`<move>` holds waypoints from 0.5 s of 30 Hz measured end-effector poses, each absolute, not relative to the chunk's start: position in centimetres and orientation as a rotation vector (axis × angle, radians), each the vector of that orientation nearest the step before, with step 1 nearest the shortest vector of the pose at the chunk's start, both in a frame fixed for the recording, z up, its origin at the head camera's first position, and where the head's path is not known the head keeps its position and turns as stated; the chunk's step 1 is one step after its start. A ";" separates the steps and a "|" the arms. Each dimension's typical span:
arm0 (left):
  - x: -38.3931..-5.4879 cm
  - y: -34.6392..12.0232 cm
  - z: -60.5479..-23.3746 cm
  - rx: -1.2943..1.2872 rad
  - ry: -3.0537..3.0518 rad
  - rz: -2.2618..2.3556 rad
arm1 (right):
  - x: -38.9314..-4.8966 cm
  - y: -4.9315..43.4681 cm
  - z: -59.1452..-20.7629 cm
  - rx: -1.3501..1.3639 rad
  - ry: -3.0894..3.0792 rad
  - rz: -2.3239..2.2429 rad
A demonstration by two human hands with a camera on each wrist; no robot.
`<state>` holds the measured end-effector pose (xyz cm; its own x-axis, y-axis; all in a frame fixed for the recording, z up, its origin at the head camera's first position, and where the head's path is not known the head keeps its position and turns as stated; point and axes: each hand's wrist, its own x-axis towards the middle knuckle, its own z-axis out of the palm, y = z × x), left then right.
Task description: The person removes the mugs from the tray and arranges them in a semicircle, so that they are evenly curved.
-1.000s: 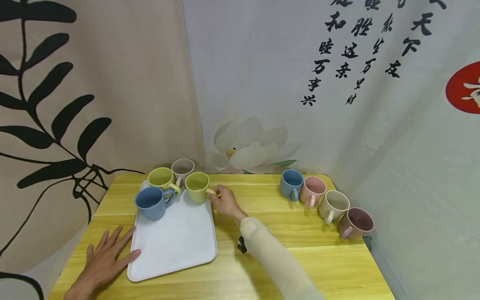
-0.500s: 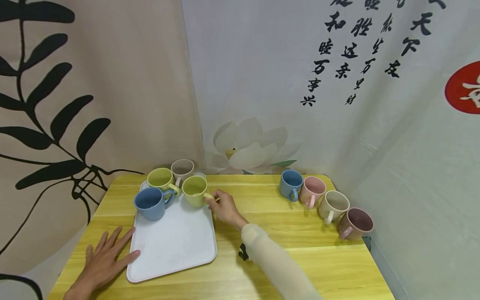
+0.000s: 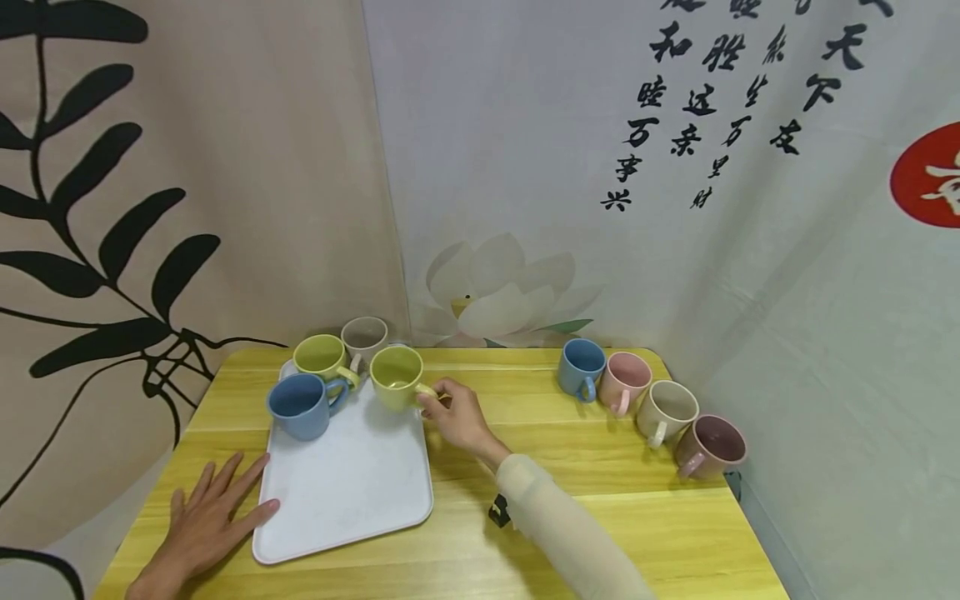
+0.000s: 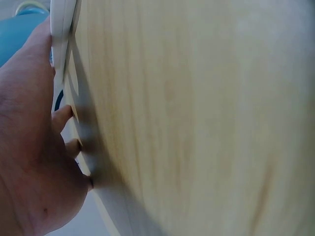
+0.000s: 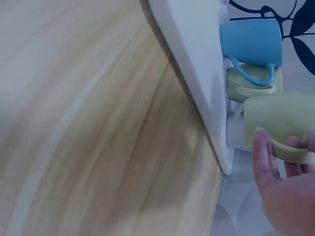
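My right hand (image 3: 459, 417) pinches the handle of a yellow-green mug (image 3: 396, 377) over the back right part of a white tray (image 3: 352, 492). The right wrist view shows a gap between this mug's base and the tray, with thumb and fingers at the handle. On the tray stand a blue mug (image 3: 302, 408), a second yellow-green mug (image 3: 318, 358) and a grey-white mug (image 3: 364, 335) at the back. My left hand (image 3: 213, 517) lies with spread fingers at the tray's left edge, its thumb and a fingertip at the rim.
Along the right side of the wooden table (image 3: 555, 533) stand another blue mug (image 3: 581, 367), a pink mug (image 3: 625, 379), a cream mug (image 3: 667, 410) and a mauve mug (image 3: 711, 448). A printed curtain (image 3: 510, 167) hangs behind the table.
The held yellow-green mug first shifted slightly toward me and left, then rose and moved back right with my right hand. My left hand and the tray have stayed put.
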<state>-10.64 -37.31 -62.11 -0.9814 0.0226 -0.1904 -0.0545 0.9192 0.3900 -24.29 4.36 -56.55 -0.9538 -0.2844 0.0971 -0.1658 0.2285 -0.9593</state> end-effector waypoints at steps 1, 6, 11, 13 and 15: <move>-10.6 -37.3 -62.1 -0.020 2.893 0.594 | -24.2 4.5 -56.5 -0.435 2.388 -1.843; -10.6 -37.4 -62.0 -0.014 2.899 0.593 | -23.9 5.6 -56.0 -0.417 2.409 -1.851; -10.6 -37.4 -62.1 -0.018 2.889 0.605 | -23.6 6.9 -55.6 -0.422 2.397 -1.893; -10.6 -37.4 -62.2 -0.018 2.886 0.613 | -23.5 7.5 -55.4 -0.418 2.390 -1.912; -10.7 -37.5 -62.2 -0.017 2.885 0.618 | -23.4 8.1 -55.3 -0.402 2.388 -1.928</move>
<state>-10.71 -37.47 -62.18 -0.9818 0.0288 -0.1879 -0.0507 0.9130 0.4048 -23.43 8.07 -55.35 -0.9652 -0.2290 0.1261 -0.1716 0.1911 -0.9665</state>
